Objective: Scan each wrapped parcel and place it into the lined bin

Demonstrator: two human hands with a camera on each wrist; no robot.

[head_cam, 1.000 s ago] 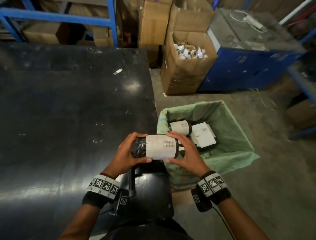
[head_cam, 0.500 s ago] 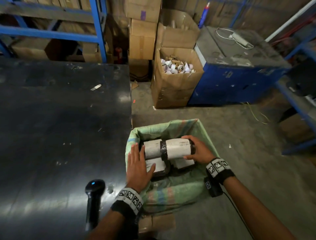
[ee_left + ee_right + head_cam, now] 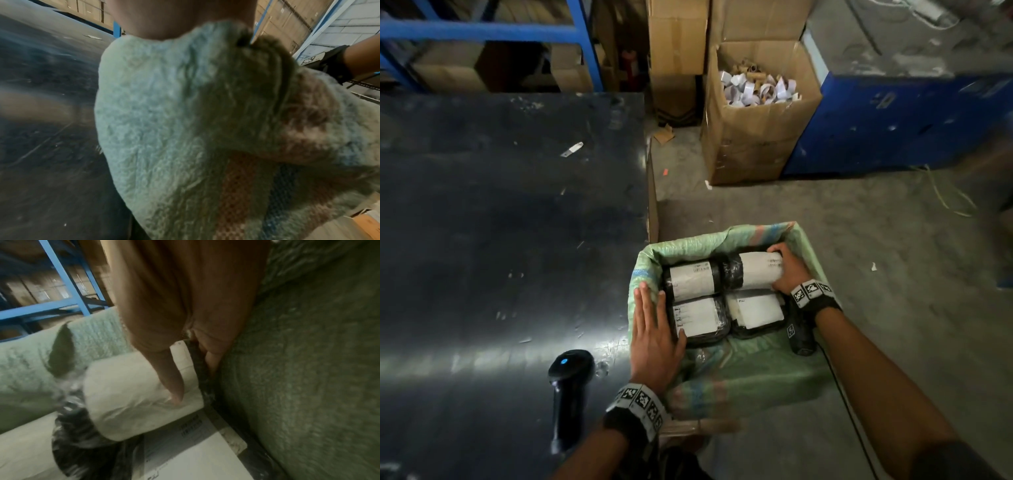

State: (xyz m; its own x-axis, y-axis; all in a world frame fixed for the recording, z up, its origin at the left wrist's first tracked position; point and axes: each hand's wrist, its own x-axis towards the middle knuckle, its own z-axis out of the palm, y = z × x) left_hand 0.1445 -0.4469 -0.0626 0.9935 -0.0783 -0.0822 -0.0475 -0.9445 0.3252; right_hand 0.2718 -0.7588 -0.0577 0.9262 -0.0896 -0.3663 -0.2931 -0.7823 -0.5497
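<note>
The right hand (image 3: 789, 270) grips the right end of a parcel (image 3: 753, 272) lying left-to-right at the bin's (image 3: 813, 260) far right corner. The left hand (image 3: 654, 332) rests flat and open on the bin's left rim.

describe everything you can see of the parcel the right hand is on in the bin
The parcel is a roll in glossy black film with a white paper label wrapped round most of it; small print shows near its right end. It lies on its side at the far right of the green lined bin, partly on a flatter labelled parcel and beside another roll. The right hand holds its right end, thumb on the label, fingers between the end and the liner.
</note>
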